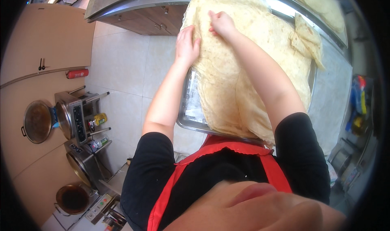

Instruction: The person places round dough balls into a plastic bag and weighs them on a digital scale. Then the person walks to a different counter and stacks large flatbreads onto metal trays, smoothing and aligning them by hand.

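Observation:
Large, thin sheets of flatbread (pixel 237 57) lie stacked over a metal tray (pixel 195 127), draping past its front rim. At the stack's far left edge, my left hand (pixel 186 45) rests with its fingers along the bread and the thumb lying on top; whether it pinches a layer cannot be told. My right hand (pixel 223 24) is over the far part of the bread, fingers curled and the index finger and thumb near each other; whether bread is between them is unclear. A folded flap of flatbread (pixel 304 40) sticks out at the stack's right side.
Another tray with flatbread (pixel 317 5) stands at the far right. A metal counter (pixel 332 78) runs along the right. Wooden cabinets (pixel 152 19) stand beyond on the left. Round griddles (pixel 65 119), a pan of dark liquid (pixel 72 199) and a fire extinguisher (pixel 77 73) are at the left.

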`<state>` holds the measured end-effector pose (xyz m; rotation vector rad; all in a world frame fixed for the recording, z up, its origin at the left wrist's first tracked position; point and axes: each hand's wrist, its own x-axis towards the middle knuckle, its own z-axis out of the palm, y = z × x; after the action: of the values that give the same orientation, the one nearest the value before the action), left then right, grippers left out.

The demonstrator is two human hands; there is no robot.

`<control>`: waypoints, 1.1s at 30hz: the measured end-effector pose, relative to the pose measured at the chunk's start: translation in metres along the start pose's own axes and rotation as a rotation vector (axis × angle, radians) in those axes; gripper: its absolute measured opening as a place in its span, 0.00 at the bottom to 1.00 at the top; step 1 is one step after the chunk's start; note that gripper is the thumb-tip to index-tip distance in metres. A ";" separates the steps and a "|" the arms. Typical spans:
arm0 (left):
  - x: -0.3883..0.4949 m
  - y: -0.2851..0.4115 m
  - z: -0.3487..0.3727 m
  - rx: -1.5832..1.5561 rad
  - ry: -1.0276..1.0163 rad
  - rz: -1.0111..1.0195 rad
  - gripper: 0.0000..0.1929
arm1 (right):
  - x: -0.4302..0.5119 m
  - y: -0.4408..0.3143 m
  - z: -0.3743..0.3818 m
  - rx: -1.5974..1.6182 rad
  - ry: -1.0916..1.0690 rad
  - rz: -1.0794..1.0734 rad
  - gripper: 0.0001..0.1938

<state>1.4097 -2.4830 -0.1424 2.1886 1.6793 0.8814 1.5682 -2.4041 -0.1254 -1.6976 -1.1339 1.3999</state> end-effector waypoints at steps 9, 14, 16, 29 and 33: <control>-0.009 -0.007 0.005 0.001 0.032 -0.017 0.22 | 0.002 0.007 0.016 -0.271 0.281 -0.135 0.20; -0.009 -0.024 -0.005 -0.158 -0.016 -0.340 0.30 | 0.019 0.006 -0.028 -0.370 0.356 -0.198 0.21; -0.009 -0.033 -0.001 -0.175 0.028 -0.366 0.34 | 0.022 -0.003 -0.059 -0.602 0.271 -0.190 0.23; -0.009 -0.017 -0.005 -0.119 0.062 -0.358 0.29 | -0.033 0.058 -0.216 -0.638 0.496 -0.236 0.18; -0.011 0.018 -0.011 0.309 0.224 -0.049 0.25 | -0.070 0.072 -0.230 -0.562 0.556 -0.196 0.17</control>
<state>1.4159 -2.5003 -0.1277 2.2981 2.0901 0.9376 1.8043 -2.4887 -0.1106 -2.1004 -1.3785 0.4420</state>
